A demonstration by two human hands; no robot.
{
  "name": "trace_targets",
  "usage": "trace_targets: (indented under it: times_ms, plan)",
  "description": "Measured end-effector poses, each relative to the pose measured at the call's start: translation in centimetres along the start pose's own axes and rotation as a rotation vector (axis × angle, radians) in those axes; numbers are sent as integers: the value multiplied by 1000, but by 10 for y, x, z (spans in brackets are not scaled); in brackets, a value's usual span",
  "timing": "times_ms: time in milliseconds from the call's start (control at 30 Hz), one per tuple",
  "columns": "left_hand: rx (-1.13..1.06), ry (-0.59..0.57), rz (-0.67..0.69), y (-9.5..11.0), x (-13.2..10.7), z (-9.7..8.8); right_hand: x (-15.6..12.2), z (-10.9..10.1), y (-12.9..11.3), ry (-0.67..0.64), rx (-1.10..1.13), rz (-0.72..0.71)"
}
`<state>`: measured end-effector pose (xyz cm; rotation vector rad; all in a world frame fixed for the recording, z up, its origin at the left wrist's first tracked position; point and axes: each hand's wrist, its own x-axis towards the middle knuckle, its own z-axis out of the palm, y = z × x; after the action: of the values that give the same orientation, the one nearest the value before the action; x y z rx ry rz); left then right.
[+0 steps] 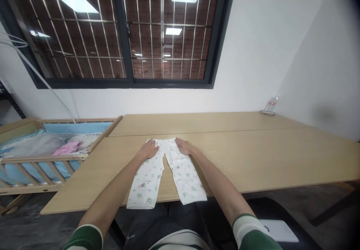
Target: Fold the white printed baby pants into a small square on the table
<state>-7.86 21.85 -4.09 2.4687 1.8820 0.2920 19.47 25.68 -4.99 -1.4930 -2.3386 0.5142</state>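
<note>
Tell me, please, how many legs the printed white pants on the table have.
2: the left leg and the right leg of the pants, spread apart, both reaching the near edge of the table. None seems hidden.

I found the trousers (149, 184) to be matt printed cloth, lightly creased. The tabletop (253, 156) before me was smooth, wood-grained and faintly satin. I recorded a cot (42, 159) of smooth wood with a cloth lining (78, 127), shiny metal window bars (162, 36), a clear, glossy bottle (272, 104), apparently plastic, and a smooth, matt wall (258, 47). My sleeves (87, 237) were soft-looking matt cloth.
</note>
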Motion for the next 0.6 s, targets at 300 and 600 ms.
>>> trace_targets:
  times_ms: [300,600]
  plan:
    - [-30,6,194,85,-55,-43,14,-11,4,229,358,234]
    - [-110,-209,449,212,-157,-22,24,-12,-6,307,504,376]
